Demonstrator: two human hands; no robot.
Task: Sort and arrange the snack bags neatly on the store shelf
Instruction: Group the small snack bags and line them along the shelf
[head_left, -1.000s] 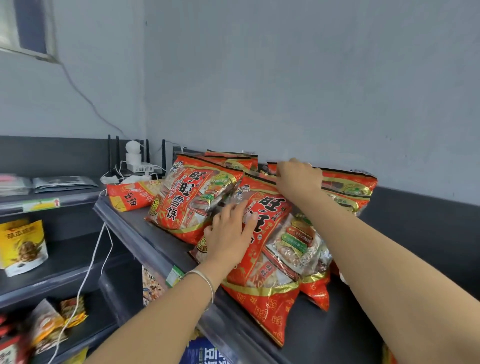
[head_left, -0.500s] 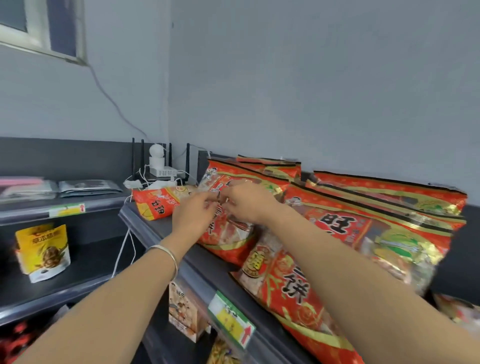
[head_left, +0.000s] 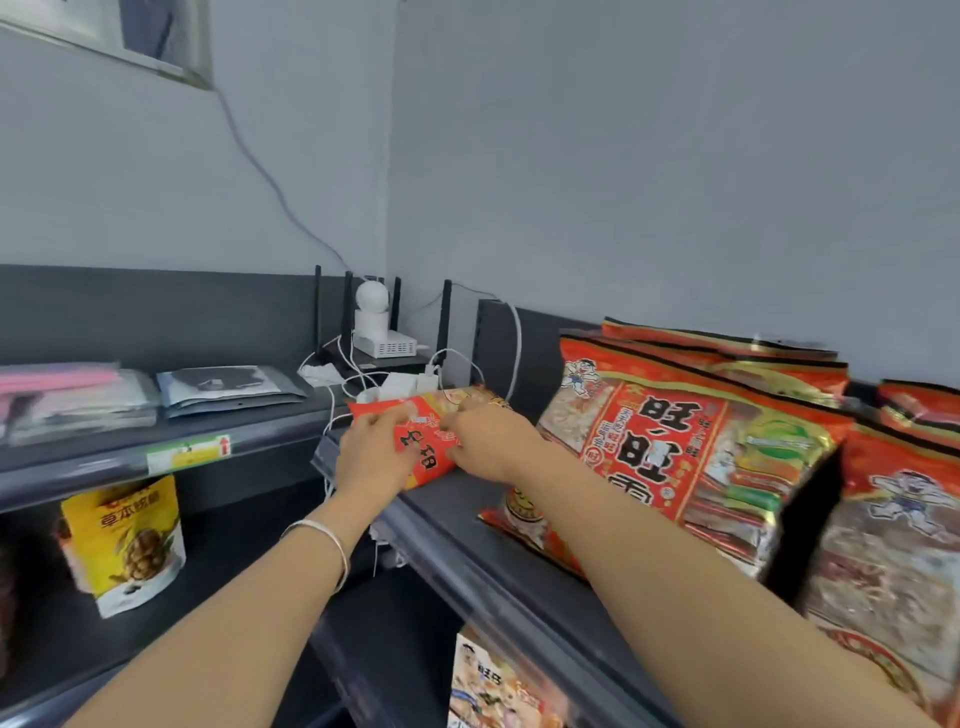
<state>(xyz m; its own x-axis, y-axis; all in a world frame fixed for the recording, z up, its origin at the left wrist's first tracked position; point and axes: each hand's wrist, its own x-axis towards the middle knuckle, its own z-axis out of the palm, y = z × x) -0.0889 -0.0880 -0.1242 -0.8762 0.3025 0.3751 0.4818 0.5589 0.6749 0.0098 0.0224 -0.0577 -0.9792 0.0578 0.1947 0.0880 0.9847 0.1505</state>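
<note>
A small red and yellow snack bag lies at the left end of the dark top shelf. My left hand grips its near left part and my right hand grips its right part; both cover much of it. To the right, large red snack bags stand leaning in rows against the wall, with another large red bag at the far right edge.
A white camera on a router with loose white cables sits in the corner just behind the small bag. The left shelf holds flat packets; a yellow pouch stands below. More snacks sit on the lower shelf.
Both hands have moved left off the large red bags and have closed on the small red and yellow bag at the shelf's left end. The view has shifted left with them.
</note>
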